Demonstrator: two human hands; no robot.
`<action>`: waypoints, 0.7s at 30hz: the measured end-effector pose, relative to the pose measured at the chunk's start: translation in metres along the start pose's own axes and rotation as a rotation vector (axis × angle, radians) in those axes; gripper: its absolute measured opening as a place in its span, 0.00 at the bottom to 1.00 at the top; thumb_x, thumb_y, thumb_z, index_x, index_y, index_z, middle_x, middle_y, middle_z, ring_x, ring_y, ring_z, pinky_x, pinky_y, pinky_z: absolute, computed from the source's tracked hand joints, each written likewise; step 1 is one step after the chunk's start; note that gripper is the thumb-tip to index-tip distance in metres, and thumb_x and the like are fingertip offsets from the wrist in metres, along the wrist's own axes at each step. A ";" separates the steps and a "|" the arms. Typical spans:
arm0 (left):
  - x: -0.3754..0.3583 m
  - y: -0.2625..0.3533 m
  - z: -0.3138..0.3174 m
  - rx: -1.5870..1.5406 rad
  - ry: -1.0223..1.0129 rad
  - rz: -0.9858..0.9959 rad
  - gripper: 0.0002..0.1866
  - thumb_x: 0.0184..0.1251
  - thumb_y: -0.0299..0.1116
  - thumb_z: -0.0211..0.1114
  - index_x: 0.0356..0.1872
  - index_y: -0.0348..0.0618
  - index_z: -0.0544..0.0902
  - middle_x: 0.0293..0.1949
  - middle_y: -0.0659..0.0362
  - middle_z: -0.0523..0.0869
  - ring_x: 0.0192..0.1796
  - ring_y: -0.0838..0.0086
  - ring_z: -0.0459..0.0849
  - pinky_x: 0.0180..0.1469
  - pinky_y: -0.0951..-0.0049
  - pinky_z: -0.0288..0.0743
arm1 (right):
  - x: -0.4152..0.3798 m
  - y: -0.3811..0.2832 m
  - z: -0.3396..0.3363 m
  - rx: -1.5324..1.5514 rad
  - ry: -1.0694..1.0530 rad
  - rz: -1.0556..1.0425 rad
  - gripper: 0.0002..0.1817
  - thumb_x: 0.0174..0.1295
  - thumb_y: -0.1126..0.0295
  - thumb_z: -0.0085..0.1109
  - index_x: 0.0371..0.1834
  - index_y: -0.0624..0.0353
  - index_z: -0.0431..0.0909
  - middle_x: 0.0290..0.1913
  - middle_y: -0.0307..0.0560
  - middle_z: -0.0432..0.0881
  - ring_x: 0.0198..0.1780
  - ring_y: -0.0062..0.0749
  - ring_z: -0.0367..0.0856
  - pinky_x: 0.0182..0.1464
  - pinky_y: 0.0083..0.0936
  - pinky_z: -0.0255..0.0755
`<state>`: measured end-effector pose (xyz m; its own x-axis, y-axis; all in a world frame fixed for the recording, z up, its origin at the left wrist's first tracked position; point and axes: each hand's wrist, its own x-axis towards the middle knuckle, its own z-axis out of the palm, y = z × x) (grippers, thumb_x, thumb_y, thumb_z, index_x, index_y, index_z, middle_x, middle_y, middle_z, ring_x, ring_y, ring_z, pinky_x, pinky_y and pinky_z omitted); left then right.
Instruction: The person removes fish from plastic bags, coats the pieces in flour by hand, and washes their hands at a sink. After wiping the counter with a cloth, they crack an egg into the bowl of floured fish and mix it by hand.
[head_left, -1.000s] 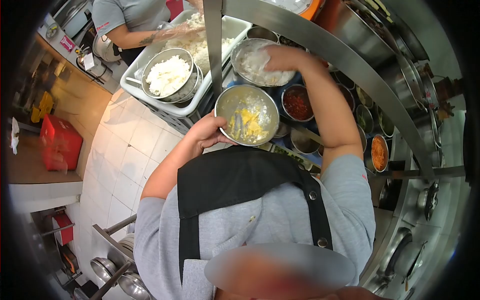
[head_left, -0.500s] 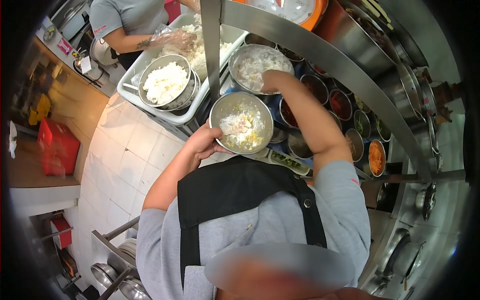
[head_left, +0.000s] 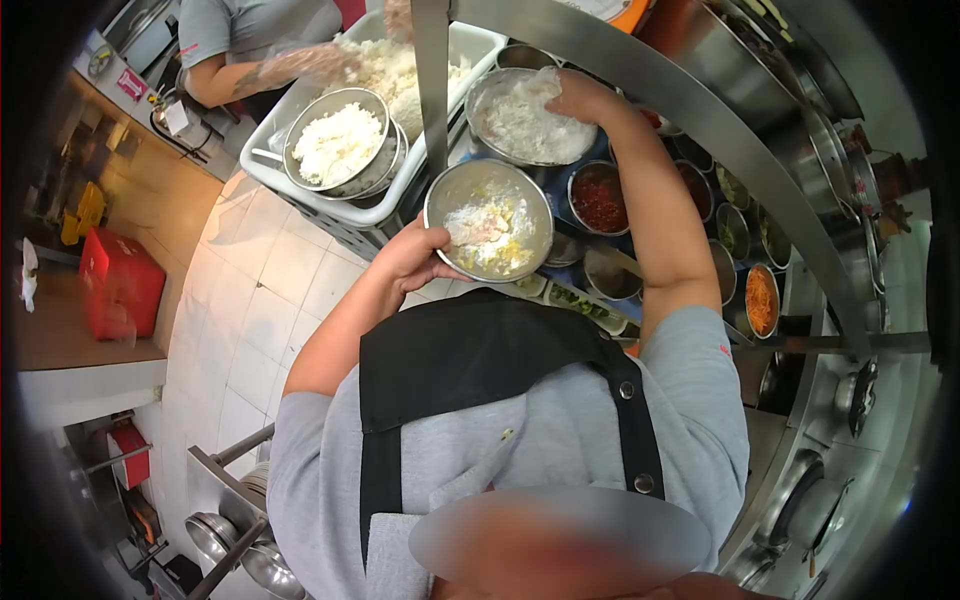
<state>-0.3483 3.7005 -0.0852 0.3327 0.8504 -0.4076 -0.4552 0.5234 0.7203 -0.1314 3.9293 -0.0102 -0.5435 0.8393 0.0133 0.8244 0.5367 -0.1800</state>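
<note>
My left hand (head_left: 412,258) grips the near rim of a small steel bowl (head_left: 489,220) that holds yellow egg bits and a heap of white powder. It is held in the air over the counter. My right hand (head_left: 585,97) reaches into a larger steel bowl (head_left: 527,117) of white powder just behind it, fingers curled in the powder; whether it holds any is not visible. My grey shirt and black apron fill the lower middle of the view.
A white tub (head_left: 360,210) at upper left holds rice and a steel bowl of rice (head_left: 338,143); a co-worker's gloved hand (head_left: 315,60) is in it. Small steel pots of red sauce (head_left: 598,199), greens and orange shreds (head_left: 760,300) line the counter. A steel post (head_left: 432,90) and curved rail cross above.
My right hand dropped white powder into the held bowl, went back to the powder bowl and now sits deeper in it. The held bowl stayed nearly still.
</note>
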 end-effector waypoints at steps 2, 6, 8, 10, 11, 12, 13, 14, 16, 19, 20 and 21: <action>0.000 0.000 -0.001 0.001 0.003 0.001 0.30 0.50 0.20 0.47 0.60 0.30 0.58 0.50 0.41 0.73 0.44 0.53 0.81 0.37 0.56 0.84 | -0.007 -0.006 -0.006 0.141 -0.111 0.081 0.21 0.55 0.67 0.58 0.50 0.68 0.70 0.40 0.58 0.80 0.41 0.41 0.79 0.44 0.32 0.73; 0.003 -0.002 -0.007 -0.027 -0.018 -0.028 0.30 0.50 0.19 0.46 0.60 0.29 0.58 0.51 0.40 0.73 0.45 0.52 0.81 0.38 0.55 0.84 | -0.048 -0.051 -0.007 0.793 -0.541 0.043 0.18 0.58 0.66 0.54 0.49 0.65 0.72 0.38 0.54 0.81 0.39 0.35 0.80 0.43 0.28 0.73; 0.004 -0.002 -0.008 -0.057 -0.028 -0.036 0.30 0.50 0.19 0.46 0.59 0.29 0.59 0.51 0.40 0.73 0.45 0.51 0.81 0.38 0.55 0.84 | -0.061 -0.069 0.024 0.471 -0.410 -0.212 0.16 0.53 0.63 0.56 0.42 0.62 0.76 0.36 0.59 0.81 0.39 0.47 0.80 0.42 0.37 0.73; 0.008 -0.004 -0.015 -0.067 -0.051 -0.064 0.33 0.49 0.18 0.46 0.63 0.37 0.55 0.53 0.43 0.71 0.47 0.51 0.80 0.39 0.54 0.83 | -0.067 -0.082 0.027 0.406 -0.314 -0.297 0.14 0.51 0.65 0.57 0.38 0.62 0.78 0.39 0.61 0.80 0.43 0.51 0.78 0.44 0.38 0.72; 0.009 -0.006 -0.017 -0.074 -0.062 -0.077 0.35 0.49 0.18 0.45 0.64 0.41 0.53 0.55 0.44 0.70 0.49 0.50 0.79 0.40 0.53 0.83 | -0.068 -0.085 0.021 0.398 -0.267 -0.279 0.13 0.51 0.66 0.57 0.36 0.63 0.78 0.39 0.61 0.80 0.43 0.51 0.78 0.44 0.37 0.72; 0.008 -0.006 -0.015 -0.047 -0.029 -0.065 0.35 0.49 0.18 0.45 0.64 0.41 0.53 0.55 0.44 0.71 0.49 0.51 0.79 0.40 0.54 0.83 | -0.058 -0.076 0.025 0.377 -0.195 -0.200 0.13 0.51 0.67 0.57 0.36 0.63 0.78 0.39 0.61 0.79 0.43 0.51 0.78 0.45 0.37 0.71; 0.007 -0.006 -0.014 -0.042 -0.025 -0.066 0.35 0.49 0.18 0.45 0.64 0.41 0.53 0.55 0.44 0.71 0.49 0.51 0.79 0.40 0.54 0.83 | -0.037 -0.058 0.031 0.356 -0.123 -0.122 0.12 0.50 0.67 0.58 0.35 0.63 0.78 0.38 0.62 0.79 0.44 0.51 0.78 0.45 0.37 0.71; 0.006 -0.005 -0.013 -0.035 -0.023 -0.066 0.35 0.49 0.18 0.45 0.64 0.40 0.53 0.55 0.44 0.71 0.49 0.52 0.79 0.39 0.54 0.83 | -0.022 -0.046 0.033 0.335 -0.048 -0.044 0.12 0.50 0.68 0.58 0.35 0.63 0.78 0.38 0.62 0.79 0.44 0.52 0.78 0.46 0.37 0.71; 0.006 -0.004 -0.013 -0.032 -0.025 -0.066 0.35 0.49 0.18 0.45 0.64 0.40 0.53 0.54 0.44 0.71 0.49 0.52 0.80 0.39 0.54 0.83 | -0.001 -0.026 0.038 0.003 -0.065 0.015 0.21 0.45 0.67 0.63 0.44 0.62 0.75 0.44 0.61 0.78 0.48 0.48 0.77 0.48 0.36 0.72; 0.006 -0.005 -0.014 -0.042 -0.028 -0.059 0.35 0.49 0.18 0.45 0.64 0.40 0.53 0.54 0.44 0.72 0.49 0.52 0.80 0.39 0.55 0.83 | 0.014 -0.011 0.079 -0.141 -0.231 0.073 0.30 0.46 0.66 0.64 0.54 0.65 0.68 0.50 0.65 0.74 0.50 0.50 0.76 0.51 0.36 0.70; 0.005 -0.004 -0.013 -0.044 -0.022 -0.045 0.35 0.49 0.18 0.45 0.64 0.40 0.53 0.54 0.44 0.72 0.49 0.52 0.80 0.38 0.55 0.83 | 0.015 -0.018 0.078 -0.138 -0.318 0.090 0.32 0.47 0.66 0.63 0.56 0.67 0.66 0.51 0.67 0.73 0.51 0.51 0.75 0.52 0.36 0.70; 0.004 -0.004 -0.012 -0.048 -0.014 -0.029 0.35 0.49 0.18 0.45 0.64 0.40 0.53 0.54 0.44 0.72 0.49 0.52 0.80 0.38 0.55 0.83 | 0.014 -0.018 0.072 -0.090 -0.317 0.050 0.32 0.47 0.65 0.64 0.56 0.68 0.66 0.51 0.67 0.73 0.51 0.51 0.75 0.53 0.36 0.69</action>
<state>-0.3551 3.7026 -0.0964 0.3579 0.8343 -0.4194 -0.4843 0.5498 0.6805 -0.1656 3.9247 -0.0778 -0.5128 0.8034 -0.3026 0.8541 0.5130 -0.0854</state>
